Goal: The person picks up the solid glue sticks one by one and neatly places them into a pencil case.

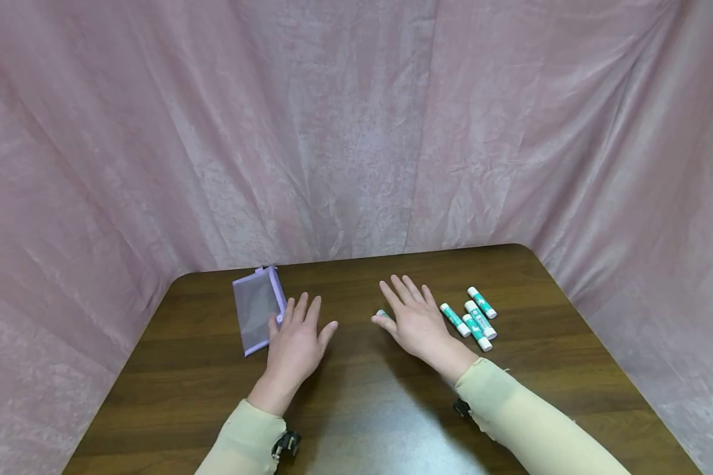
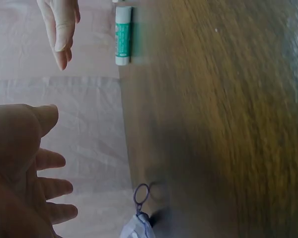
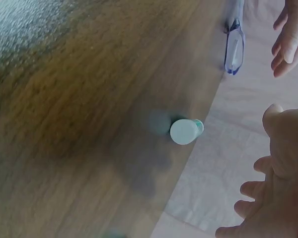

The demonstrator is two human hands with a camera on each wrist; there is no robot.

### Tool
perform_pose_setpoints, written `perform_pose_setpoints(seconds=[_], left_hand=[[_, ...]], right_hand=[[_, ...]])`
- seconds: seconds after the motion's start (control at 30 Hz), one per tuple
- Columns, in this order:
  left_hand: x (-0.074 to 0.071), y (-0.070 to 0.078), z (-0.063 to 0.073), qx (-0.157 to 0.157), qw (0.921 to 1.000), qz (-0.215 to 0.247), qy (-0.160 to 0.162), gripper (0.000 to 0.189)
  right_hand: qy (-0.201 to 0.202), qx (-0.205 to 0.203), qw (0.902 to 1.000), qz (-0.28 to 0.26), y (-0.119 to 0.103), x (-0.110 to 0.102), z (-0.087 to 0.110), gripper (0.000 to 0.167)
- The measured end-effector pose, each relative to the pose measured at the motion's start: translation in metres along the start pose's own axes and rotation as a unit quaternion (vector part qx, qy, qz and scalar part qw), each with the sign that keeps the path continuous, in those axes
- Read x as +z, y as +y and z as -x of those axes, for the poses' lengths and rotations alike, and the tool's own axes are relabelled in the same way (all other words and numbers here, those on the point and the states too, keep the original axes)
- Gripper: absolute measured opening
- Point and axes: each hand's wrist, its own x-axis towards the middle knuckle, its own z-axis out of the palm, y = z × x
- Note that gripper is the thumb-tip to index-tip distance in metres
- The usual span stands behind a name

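Note:
My left hand (image 1: 297,344) is spread with its fingers extended, and it overlaps the right edge of a mesh zip pouch (image 1: 254,311) with purple trim in the head view. The pouch lies flat on the table. My right hand (image 1: 419,324) is also spread, palm down and holding nothing. Beside its thumb shows the end of a green-and-white glue stick (image 1: 382,313), mostly hidden by the hand. That glue stick (image 3: 184,131) lies below the palm, apart from the fingers, in the right wrist view. In the left wrist view the left fingers (image 2: 57,188) hold nothing.
Several more glue sticks (image 1: 480,320) lie loosely grouped to the right of my right hand. The brown wooden table (image 1: 356,396) has a rounded far edge. Pink curtains (image 1: 356,132) hang behind it and along both sides.

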Motion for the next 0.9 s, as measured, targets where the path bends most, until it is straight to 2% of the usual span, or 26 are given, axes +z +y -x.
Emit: perform_pose_setpoints(seconds=[0.6, 0.9], left_hand=[[0.006, -0.026, -0.003, -0.033, 0.9994, 0.0, -0.002, 0.069], [0.007, -0.038, -0.008, -0.051, 0.9986, 0.002, -0.01, 0.068]], right_hand=[[-0.048, 0.003, 0.9988, 0.01, -0.013, 0.008, -0.005, 0.079], [-0.047, -0.006, 0.9988, 0.012, -0.015, 0.019, -0.004, 0.078]])
